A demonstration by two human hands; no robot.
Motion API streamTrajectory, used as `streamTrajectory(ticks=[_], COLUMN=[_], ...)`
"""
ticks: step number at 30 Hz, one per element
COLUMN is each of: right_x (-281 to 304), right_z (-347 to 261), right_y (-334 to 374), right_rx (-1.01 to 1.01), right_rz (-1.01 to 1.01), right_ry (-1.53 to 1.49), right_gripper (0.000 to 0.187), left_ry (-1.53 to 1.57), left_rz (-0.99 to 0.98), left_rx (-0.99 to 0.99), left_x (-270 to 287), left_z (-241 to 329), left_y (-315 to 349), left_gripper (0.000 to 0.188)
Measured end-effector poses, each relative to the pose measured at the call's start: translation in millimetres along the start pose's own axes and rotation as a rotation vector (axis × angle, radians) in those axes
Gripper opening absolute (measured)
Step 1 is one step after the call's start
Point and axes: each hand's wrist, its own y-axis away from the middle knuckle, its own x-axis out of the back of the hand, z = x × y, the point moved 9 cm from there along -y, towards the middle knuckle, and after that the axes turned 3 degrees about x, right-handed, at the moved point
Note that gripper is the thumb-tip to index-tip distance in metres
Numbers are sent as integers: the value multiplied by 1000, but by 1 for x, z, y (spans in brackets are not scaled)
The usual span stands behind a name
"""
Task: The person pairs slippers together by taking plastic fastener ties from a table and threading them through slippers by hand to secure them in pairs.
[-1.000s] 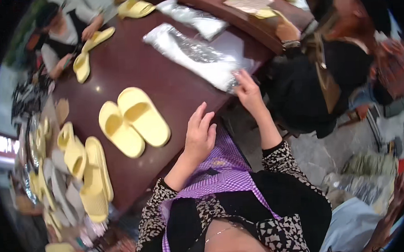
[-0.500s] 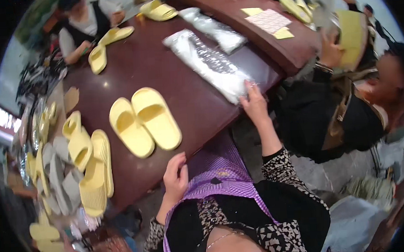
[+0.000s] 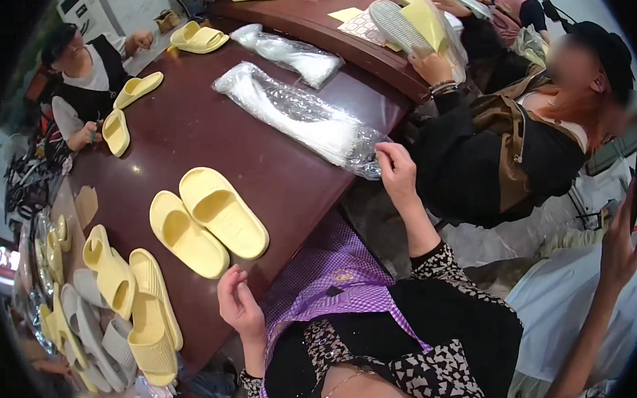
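Note:
A pair of pale yellow slide slippers, the left slipper (image 3: 188,234) and the right slipper (image 3: 226,215), lies side by side on the dark red table (image 3: 291,222). Close to their near ends hovers my left hand (image 3: 240,304), its fingers loosely bent and apart from the thumb, holding nothing. At the table's right edge my right hand (image 3: 398,172) has its fingers closed at the near corner of a stack of clear plastic bags (image 3: 300,124). A second bundle of clear bags (image 3: 289,55) lies just beyond that stack.
Yellow slippers (image 3: 152,323) and grey slippers (image 3: 87,326) crowd the left edge. Farther off are more yellow slippers (image 3: 198,38), near a seated person (image 3: 85,81). To the right, a co-worker (image 3: 489,147) handles slippers by a second table (image 3: 309,19). Another person's hand (image 3: 620,251) shows far right.
My view has shifted, so the table sits farther left. My right hand's fingers have gone from resting spread on the bags to closing at their corner. The left hand stays near the slippers.

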Motion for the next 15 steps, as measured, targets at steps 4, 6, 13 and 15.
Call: streamTrajectory(ticks=[4, 6, 13, 15], right_x=[12, 21, -28, -35], right_z=[-26, -43, -123, -124], right_y=[-10, -15, -7, -3], right_rx=[11, 67, 375, 329], right_rz=[61, 91, -64, -139], right_ry=[-35, -32, -85, -86], right_gripper=[12, 11, 22, 28], left_ry=[64, 53, 65, -108], left_rz=[-4, -4, 26, -4], left_rx=[6, -9, -139, -276], left_x=[-10, -12, -17, -30], left_z=[-4, -3, -6, -2], left_y=[-14, -14, -33, -43], left_gripper=[25, 25, 24, 26])
